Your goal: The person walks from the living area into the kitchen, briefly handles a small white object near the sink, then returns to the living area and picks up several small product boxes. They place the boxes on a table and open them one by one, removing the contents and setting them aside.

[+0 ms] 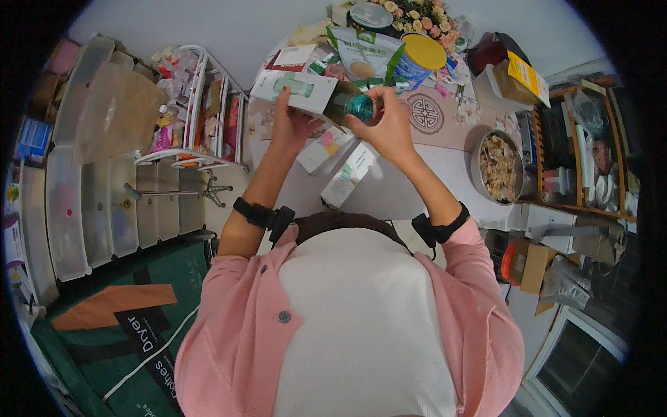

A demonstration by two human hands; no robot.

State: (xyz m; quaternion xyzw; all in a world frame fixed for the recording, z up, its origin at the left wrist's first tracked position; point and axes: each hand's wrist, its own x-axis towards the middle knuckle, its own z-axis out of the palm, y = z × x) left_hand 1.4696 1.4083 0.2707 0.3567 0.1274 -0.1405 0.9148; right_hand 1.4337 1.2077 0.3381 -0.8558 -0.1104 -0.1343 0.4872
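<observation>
My left hand holds a white cardboard box with a green bottle pictured on it. The box lies tilted, its mouth facing right. In that mouth is a teal, translucent, rounded object, partly inside; what kind it is I cannot tell. The fingers and thumb of my right hand are around its outer end. Below the hands, a narrow white carton and a smaller white box with a coloured print lie on the table.
Behind the hands stand a green-and-white pouch, a yellow-lidded tub and artificial flowers. A round metal pan of brownish pieces is at the table's right. A white wire rack stands left, a wooden shelf right.
</observation>
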